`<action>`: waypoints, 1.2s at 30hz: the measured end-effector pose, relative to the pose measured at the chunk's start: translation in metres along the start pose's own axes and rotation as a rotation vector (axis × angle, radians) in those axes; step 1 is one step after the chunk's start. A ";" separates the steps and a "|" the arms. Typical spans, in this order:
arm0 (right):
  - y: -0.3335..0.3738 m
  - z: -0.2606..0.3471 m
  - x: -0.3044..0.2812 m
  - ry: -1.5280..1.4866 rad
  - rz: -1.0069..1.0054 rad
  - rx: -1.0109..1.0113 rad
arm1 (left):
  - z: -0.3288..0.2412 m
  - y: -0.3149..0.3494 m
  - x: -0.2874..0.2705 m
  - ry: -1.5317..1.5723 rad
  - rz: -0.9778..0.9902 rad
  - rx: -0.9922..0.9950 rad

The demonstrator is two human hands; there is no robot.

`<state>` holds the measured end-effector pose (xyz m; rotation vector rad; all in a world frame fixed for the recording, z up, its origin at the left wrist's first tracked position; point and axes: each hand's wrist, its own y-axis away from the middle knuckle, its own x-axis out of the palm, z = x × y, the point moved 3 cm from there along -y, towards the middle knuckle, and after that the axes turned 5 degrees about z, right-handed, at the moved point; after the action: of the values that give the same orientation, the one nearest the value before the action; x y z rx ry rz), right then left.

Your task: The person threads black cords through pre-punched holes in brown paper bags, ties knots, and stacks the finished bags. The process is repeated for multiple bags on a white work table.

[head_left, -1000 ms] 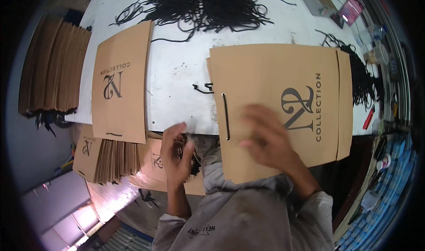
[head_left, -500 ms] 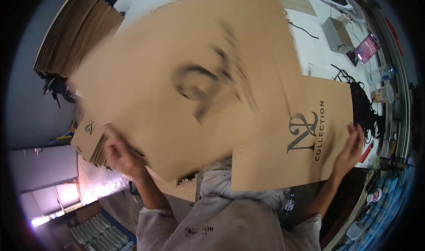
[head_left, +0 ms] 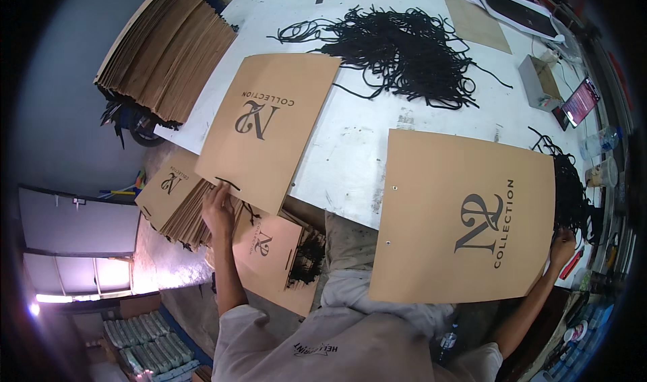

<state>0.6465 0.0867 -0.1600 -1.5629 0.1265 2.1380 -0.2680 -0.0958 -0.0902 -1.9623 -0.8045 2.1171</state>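
At the lower left edge of a brown paper bag [head_left: 266, 122] with black print, my left hand [head_left: 219, 210] is closed on the edge beside its black cord handle. This bag lies flat over the table's left part. To the right, a second flat brown paper bag [head_left: 438, 227] with two punched holes overhangs the table's near edge. My right hand [head_left: 563, 247] is just past that bag's right edge, its fingers closed in a bundle of black cords [head_left: 574, 193]. Its fingertips are partly hidden among the cords.
A large heap of black cords [head_left: 404, 55] covers the white table's [head_left: 344, 159] far middle. A tall stack of brown bags [head_left: 165, 51] stands far left, with more bags [head_left: 172, 183] below the left hand. A phone [head_left: 581, 102], grey box [head_left: 539, 82] and cup [head_left: 600, 174] line the right.
The bag that was blurred across the middle has swung left and down onto the table, uncovering the cord heap. My right hand has moved down from the other bag's edge into the cords.
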 end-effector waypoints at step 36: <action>0.176 0.428 0.002 -0.807 0.705 -0.835 | -0.314 -0.011 0.023 1.817 0.699 -0.510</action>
<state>0.1963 0.0824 -0.0515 -0.8875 -0.6518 3.5202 0.0269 0.0124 -0.1065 -3.3034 -0.1597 -0.5297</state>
